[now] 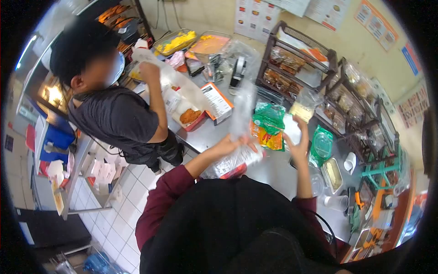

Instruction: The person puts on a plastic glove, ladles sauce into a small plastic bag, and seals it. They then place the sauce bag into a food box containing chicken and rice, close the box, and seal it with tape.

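My left hand [230, 147] is closed at the top of a clear plastic bag [235, 162] with a red and white pack inside, near the table's front edge. Its fingertips are blurred. To the right, my right hand [299, 139] is raised with its fingers curved round a white round item [292, 130], whose kind I cannot make out. Green packets [269, 116] and an orange packet [267, 138] lie between my hands. Just beyond my right hand is a clear bag with pale yellow contents [303, 105].
At the left a co-worker [118, 105] stands by an open box with fried food [189, 116]. Brown racks [296, 59] of packed food stand at the back right. A tape dispenser [238, 71], metal tray [332, 173] and clear cups [336, 202] are on the table.
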{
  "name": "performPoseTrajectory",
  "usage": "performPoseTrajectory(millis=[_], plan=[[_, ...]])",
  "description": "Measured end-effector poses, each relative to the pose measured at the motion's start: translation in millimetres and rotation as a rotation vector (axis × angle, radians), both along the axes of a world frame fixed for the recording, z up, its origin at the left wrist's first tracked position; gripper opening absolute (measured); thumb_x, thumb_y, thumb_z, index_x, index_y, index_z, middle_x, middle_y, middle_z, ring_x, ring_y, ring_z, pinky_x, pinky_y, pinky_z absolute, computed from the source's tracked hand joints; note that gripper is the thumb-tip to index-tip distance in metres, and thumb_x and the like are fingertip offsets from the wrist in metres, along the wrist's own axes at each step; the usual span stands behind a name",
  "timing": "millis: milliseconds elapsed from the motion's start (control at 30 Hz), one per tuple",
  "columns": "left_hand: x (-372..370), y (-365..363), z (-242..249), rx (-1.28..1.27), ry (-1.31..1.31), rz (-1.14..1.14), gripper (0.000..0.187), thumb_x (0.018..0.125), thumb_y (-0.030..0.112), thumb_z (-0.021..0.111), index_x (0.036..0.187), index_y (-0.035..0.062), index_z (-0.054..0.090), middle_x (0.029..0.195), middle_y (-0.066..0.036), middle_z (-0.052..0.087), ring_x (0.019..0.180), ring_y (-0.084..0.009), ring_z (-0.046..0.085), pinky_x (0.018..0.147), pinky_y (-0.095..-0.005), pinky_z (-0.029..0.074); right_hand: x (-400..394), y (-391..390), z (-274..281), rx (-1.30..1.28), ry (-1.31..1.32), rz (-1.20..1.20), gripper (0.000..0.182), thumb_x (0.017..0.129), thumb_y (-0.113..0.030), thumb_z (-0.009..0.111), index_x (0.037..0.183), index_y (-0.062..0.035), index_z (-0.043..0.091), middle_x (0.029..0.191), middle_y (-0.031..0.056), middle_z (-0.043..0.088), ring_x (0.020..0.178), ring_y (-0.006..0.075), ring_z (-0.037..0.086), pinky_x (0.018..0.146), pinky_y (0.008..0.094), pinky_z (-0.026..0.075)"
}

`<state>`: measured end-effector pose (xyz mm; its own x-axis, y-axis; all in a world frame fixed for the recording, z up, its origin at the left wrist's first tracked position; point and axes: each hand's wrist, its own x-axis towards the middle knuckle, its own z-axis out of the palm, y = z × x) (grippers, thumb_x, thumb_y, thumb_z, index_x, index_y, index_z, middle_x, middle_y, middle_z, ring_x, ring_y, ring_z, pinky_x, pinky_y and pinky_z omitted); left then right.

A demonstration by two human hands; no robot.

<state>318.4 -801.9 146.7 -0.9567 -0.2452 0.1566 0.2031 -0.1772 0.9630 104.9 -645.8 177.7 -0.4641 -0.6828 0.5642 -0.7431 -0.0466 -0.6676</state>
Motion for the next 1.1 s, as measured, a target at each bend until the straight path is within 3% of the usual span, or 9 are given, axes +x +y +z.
performPoseTrajectory(millis=[133,333,467,533,667,767,867,933,1100], plan=[[-21.0,3.9,44.1,0.461,-0.001,0.492,0.029,0.097,0.028,0.042,0.075,0.0096,0.047,0.059,0.002,0.043,0.069,-0.0123,0.047,0.071,-0.0251,0.038,64.4,12.1,-88.0,-0.026,0.173,0.045,0.077,0.071,-0.025,0.072,0.133,-0.0016,0.032,0.133,0.0198,0.036,0.123,0.0323,0.038,0.101,0.0453,0.033],[-43.2,20.2,52.9,0.884,0.121,0.354,0.026,0.097,0.029,0.043,0.08,0.0105,0.048,0.064,0.003,0.036,0.068,-0.0118,0.043,0.071,-0.0226,0.036,29.9,-30.9,-130.0,-0.206,-1.043,0.59,0.067,0.091,-0.036,0.049,0.141,-0.0047,0.017,0.141,0.0176,0.023,0.127,0.0284,0.035,0.104,0.0429,0.031],[-42.4,42.8,63.3,-0.07,-0.289,0.506,0.019,0.093,0.021,0.048,0.099,0.0066,0.058,0.088,-0.003,0.054,0.092,-0.0155,0.051,0.092,-0.0264,0.034,66.4,-10.6,-151.0,-0.086,-0.674,0.466,0.055,0.091,-0.031,0.048,0.134,-0.0037,0.027,0.129,0.014,0.037,0.118,0.0228,0.042,0.098,0.0391,0.036],[-41.7,38.8,71.3,-0.652,0.004,0.35,0.022,0.087,0.015,0.052,0.106,0.0048,0.058,0.093,-0.002,0.054,0.093,-0.0156,0.051,0.093,-0.0285,0.035,79.0,-0.6,-150.9,-0.024,-0.78,0.563,0.05,0.09,-0.029,0.05,0.13,-0.0031,0.034,0.123,0.0126,0.043,0.112,0.0215,0.045,0.095,0.0378,0.039],[-30.4,23.4,64.8,-0.513,-0.22,-0.015,0.04,0.078,0.005,0.053,0.118,0.0015,0.056,0.117,-0.007,0.054,0.109,-0.0182,0.049,0.095,-0.0322,0.037,72.0,32.8,-138.6,0.111,-1.021,0.793,0.042,0.087,-0.024,0.055,0.122,-0.0021,0.047,0.109,0.0098,0.055,0.101,0.0187,0.053,0.088,0.0351,0.043],[-10.1,22.6,37.2,-0.318,-0.476,0.288,0.033,0.088,0.013,0.051,0.117,-0.0009,0.056,0.119,-0.009,0.056,0.111,-0.0174,0.05,0.094,-0.0313,0.038,-1.3,73.4,-81.9,0.502,-0.576,0.141,0.023,0.081,-0.015,0.062,0.101,-0.0039,0.065,0.087,0.0068,0.064,0.08,0.0185,0.06,0.075,0.0313,0.048],[-4.1,43.9,-2.9,-0.086,-0.532,0.843,0.038,0.093,0.029,0.05,0.114,-0.0003,0.06,0.112,-0.007,0.06,0.103,-0.017,0.053,0.09,-0.0282,0.039,-133.6,162.2,-96.6,0.128,-0.096,-0.528,0.017,0.083,-0.016,0.058,0.096,-0.0066,0.065,0.083,0.0076,0.066,0.073,0.0183,0.063,0.068,0.0285,0.049],[-17.4,58.1,-9.9,0.226,-0.537,1.106,0.039,0.091,0.026,0.053,0.118,-0.0017,0.055,0.114,-0.009,0.059,0.103,-0.0191,0.054,0.092,-0.0292,0.039,-176.0,208.5,-66.2,0.86,0.054,-0.944,0.021,0.079,-0.021,0.056,0.091,-0.0065,0.066,0.093,0.0133,0.067,0.084,0.0305,0.066,0.071,0.0411,0.051],[-37.5,55.7,-87.8,0.172,-0.491,1.328,0.047,0.085,0.034,0.062,0.113,-0.0028,0.056,0.115,-0.013,0.053,0.11,-0.0258,0.045,0.095,-0.0355,0.034,-224.2,239.4,-124.7,1.091,-0.035,-1.101,0.024,0.072,-0.022,0.061,0.091,-0.0107,0.068,0.094,0.0186,0.066,0.092,0.0401,0.061,0.078,0.0458,0.05]])
